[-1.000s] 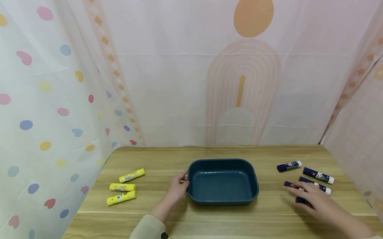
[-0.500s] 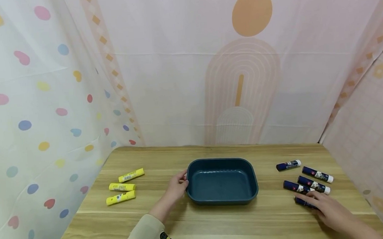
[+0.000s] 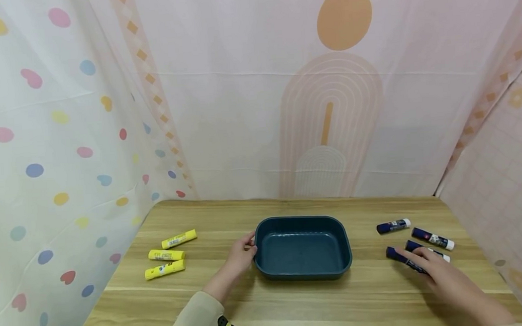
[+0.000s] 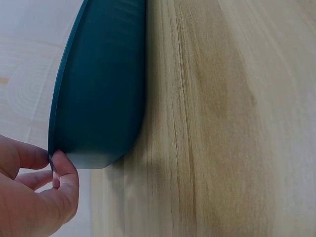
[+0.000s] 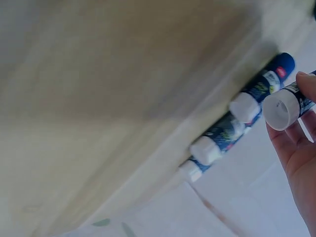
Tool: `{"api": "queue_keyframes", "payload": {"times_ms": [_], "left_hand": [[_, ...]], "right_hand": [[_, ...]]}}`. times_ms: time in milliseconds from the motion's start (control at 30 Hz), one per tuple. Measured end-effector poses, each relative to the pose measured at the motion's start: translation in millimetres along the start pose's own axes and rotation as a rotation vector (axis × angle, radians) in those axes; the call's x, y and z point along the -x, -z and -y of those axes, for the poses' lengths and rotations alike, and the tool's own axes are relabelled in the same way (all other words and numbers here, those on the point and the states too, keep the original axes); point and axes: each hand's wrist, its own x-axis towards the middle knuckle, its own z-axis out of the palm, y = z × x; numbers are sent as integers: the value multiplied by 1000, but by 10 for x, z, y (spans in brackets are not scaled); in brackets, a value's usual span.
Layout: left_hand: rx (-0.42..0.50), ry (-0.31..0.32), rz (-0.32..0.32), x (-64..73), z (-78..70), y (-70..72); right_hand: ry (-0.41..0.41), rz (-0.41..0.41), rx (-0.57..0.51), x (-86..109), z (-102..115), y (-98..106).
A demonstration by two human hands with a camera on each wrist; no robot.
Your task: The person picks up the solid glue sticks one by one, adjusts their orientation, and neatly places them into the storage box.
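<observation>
A dark teal rectangular tray [image 3: 302,252] sits mid-table with nothing in it. My left hand [image 3: 240,255] pinches its left rim between thumb and fingers, as the left wrist view shows at the tray's wall [image 4: 96,84]. At the right, my right hand [image 3: 445,279] grips a dark blue glue stick [image 5: 284,107] by its body, white cap end exposed. Beneath and beside that hand lie more blue glue sticks, including one at the back [image 3: 393,226] and one at the far right [image 3: 433,238]. The hand partly covers the nearer ones.
Three yellow glue sticks, the middle one [image 3: 166,255] among them, lie on the left of the wooden table [image 3: 314,307]. Patterned curtains [image 3: 231,110] hang behind the table and at both sides.
My right hand drew back toward the nearest blue glue stick, took it, and moved slightly forward and up with it. The left hand and tray have stayed put.
</observation>
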Motion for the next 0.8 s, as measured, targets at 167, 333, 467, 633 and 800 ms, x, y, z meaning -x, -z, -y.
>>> {"api": "queue_keyframes", "payload": {"times_ms": [167,333,467,633,800], "left_hand": [[-4,-5,5,-5,4,10],[-10,-15,0,-4,7,14],[-8,-16,0,-10,12,13],[-8,-15,0,-11,9,13],[-15,4,1,-10,-4,4]], "right_hand": [[-31,-25,-67,-143,33,49],[-110,-31,-157,-244,75,59],[-218,-15,-273,-316,128,43],[-410,35,-444,-419,199,21],[-664,140,-720,-514,278,22]]}}
